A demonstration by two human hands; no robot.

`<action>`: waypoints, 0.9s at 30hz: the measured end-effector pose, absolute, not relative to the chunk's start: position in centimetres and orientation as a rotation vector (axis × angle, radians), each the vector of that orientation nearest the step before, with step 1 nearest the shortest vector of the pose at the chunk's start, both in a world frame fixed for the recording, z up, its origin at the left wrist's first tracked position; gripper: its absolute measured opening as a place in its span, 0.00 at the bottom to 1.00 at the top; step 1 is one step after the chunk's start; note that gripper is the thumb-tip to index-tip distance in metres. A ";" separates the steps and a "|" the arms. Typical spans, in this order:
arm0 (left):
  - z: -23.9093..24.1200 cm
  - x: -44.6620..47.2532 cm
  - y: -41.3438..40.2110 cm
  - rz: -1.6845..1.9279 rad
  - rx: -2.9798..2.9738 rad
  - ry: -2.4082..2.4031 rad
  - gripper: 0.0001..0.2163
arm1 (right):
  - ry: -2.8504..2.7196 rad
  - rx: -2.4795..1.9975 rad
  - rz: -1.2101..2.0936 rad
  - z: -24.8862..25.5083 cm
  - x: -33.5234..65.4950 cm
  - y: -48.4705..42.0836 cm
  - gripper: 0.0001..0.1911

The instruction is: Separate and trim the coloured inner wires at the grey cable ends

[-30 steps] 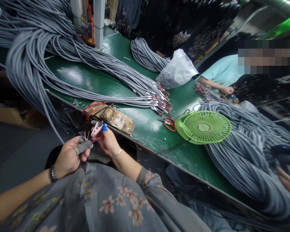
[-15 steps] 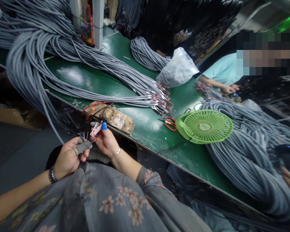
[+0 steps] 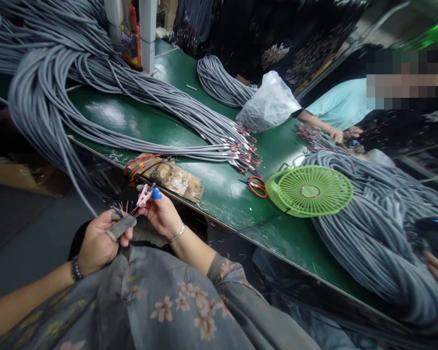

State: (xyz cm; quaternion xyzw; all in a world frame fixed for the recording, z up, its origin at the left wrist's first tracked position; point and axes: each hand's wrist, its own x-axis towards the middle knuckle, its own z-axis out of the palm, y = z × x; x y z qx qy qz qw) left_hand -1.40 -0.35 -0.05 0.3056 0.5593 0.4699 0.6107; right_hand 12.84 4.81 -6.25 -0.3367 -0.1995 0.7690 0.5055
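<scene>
My left hand (image 3: 104,239) is closed on the end of a grey cable, a worn grey cover on its thumb. Several thin coloured wires (image 3: 126,210), among them orange, blue and red, fan out above that thumb. Just to the right, my right hand (image 3: 162,214) pinches a small pink clip (image 3: 144,195), shaped like a clothes peg, between a blue-covered thumb and the fingers. The clip is close to the wire tips; whether it touches any wire I cannot tell. The cable's end inside my left hand is hidden.
A worn wooden block (image 3: 180,181) lies at the edge of the green table (image 3: 219,214). Grey cables (image 3: 160,102) with stripped red-and-white ends, orange-handled scissors (image 3: 257,186), a green fan (image 3: 309,191) and a plastic bag (image 3: 270,104) rest there. A co-worker's hands (image 3: 345,135) work beyond.
My left hand has shifted slightly left and down, away from the clip, and the wires look more spread. My right hand stays nearly in place. The co-worker's hands have moved a little.
</scene>
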 end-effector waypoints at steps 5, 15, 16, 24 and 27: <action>-0.8 -2.1 -0.7 1.127 0.805 1.230 0.07 | -0.456 -0.800 1.958 -6.3 12.9 5.2 0.23; -0.8 -1.0 0.4 1.094 0.766 1.303 0.11 | -0.320 -0.832 1.884 -6.9 12.1 5.5 0.16; -0.9 -1.0 0.4 1.092 0.769 1.303 0.11 | -0.308 -0.833 1.883 -6.9 12.0 5.5 0.15; -1.1 -1.7 -0.3 1.120 0.770 1.288 0.13 | -0.343 -0.804 1.955 -5.8 12.4 5.2 0.27; -1.1 -2.0 -0.5 1.133 0.776 1.288 0.12 | -0.380 -0.807 1.975 -5.7 12.8 5.1 0.25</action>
